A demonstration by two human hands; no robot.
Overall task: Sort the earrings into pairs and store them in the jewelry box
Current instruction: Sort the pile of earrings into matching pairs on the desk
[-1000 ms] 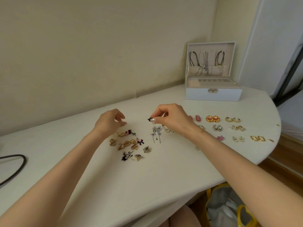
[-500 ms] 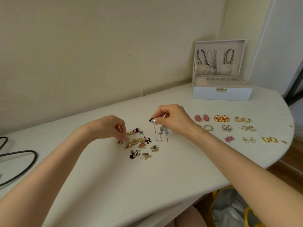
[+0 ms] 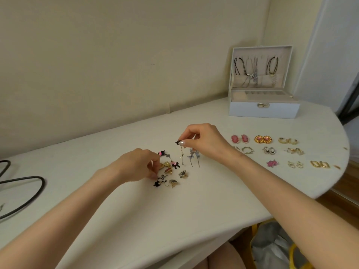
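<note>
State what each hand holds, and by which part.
Right hand pinches a drop earring by its black top. Left hand is among the pile; hold unclear.

You are reading no text here: no letters, numbers, brand marks or signs are showing on the white box-shaped jewelry case (image 3: 246, 112), its small metal clasp (image 3: 263, 105) or the pale tabletop (image 3: 136, 210).

The left hand's (image 3: 136, 167) curled fingers hide whether they pinch anything from the loose earring pile (image 3: 172, 171), the right hand's (image 3: 204, 140) fingertips cover part of the dangling earring (image 3: 177, 142), and the black cable (image 3: 43, 184) runs off the frame's left edge.
</note>
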